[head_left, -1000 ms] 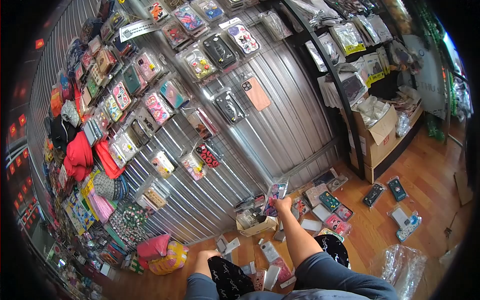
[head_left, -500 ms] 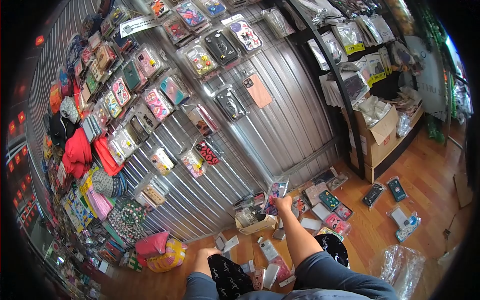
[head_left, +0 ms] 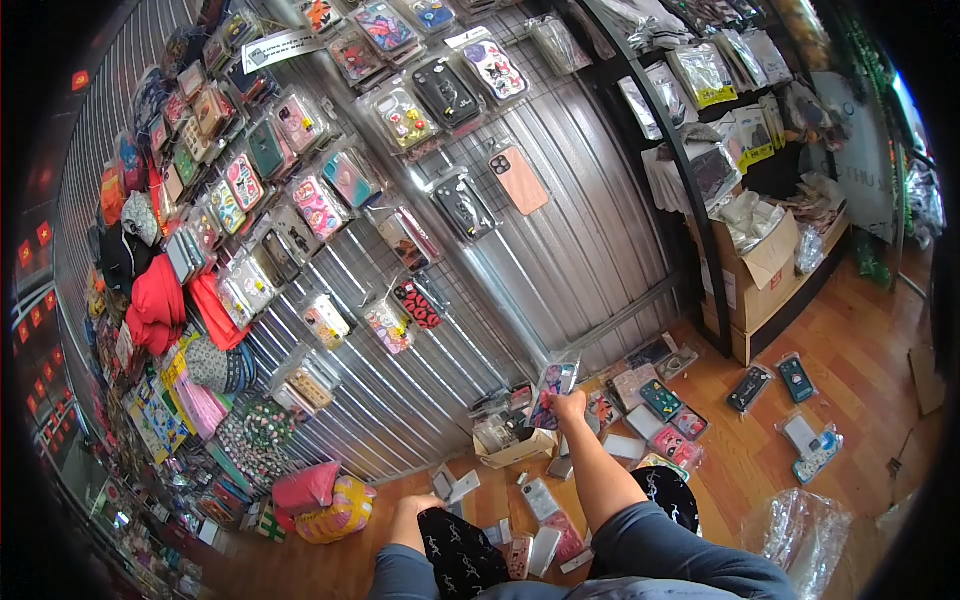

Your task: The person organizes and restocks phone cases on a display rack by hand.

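My right hand (head_left: 570,405) grips a phone case in clear packaging (head_left: 554,380), held up beside the metal wall. Just left of it and lower, a small cardboard box (head_left: 515,450) on the floor holds more packaged cases. My left hand (head_left: 412,506) is at my left knee, with its fingers hidden from sight. White cases (head_left: 464,486) lie on the floor near that knee. Between my legs are a clear case (head_left: 540,500) and several others. More cases, one of them dark green (head_left: 660,399), are spread right of my right hand.
Packaged cases (head_left: 447,92) hang on a wire grid over the corrugated wall (head_left: 590,240). At the right, a black shelf (head_left: 712,290) holds a cardboard box (head_left: 765,265). Clear plastic wrap (head_left: 803,535) and several cases lie on the right floor. A pink bundle (head_left: 305,488) sits left.
The camera view has shifted very slightly. My right hand still holds the packaged case in nearly the same place, and my left hand stays at the knee.
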Tool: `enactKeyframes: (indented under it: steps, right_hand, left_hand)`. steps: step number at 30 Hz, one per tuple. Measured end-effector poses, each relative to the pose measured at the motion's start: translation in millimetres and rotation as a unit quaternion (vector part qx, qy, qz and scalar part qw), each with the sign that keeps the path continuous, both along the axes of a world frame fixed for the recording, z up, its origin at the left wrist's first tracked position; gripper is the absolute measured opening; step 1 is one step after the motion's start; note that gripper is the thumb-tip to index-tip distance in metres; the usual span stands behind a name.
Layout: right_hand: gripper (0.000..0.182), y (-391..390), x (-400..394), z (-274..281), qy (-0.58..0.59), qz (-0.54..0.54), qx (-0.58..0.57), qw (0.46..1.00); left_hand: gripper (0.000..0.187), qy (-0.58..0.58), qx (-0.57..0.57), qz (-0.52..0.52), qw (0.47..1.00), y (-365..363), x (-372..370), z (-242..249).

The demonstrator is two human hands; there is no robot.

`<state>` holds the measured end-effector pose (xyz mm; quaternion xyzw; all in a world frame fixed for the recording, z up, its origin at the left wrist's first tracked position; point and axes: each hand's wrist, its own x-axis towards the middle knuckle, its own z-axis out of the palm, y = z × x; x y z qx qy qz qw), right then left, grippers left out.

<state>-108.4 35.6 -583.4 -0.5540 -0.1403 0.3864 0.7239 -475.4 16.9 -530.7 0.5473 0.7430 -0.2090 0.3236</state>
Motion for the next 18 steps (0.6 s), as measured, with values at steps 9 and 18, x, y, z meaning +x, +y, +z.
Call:
enactKeyframes:
  steps: [9,18]
  right_hand:
    - [0.026,-28.3,2.3,28.2,-0.015,0.004,-0.038,0.999]
    - [0.019,-2.8,0.3,4.4,-0.018,-0.003,-0.035,0.999]
  left_hand:
    - [0.047,0.014,-0.01,0.019,1.0,-6.8,6.2,7.6]
    - [0.047,0.003,-0.008,0.011,1.0,-13.1,14.1,15.5]
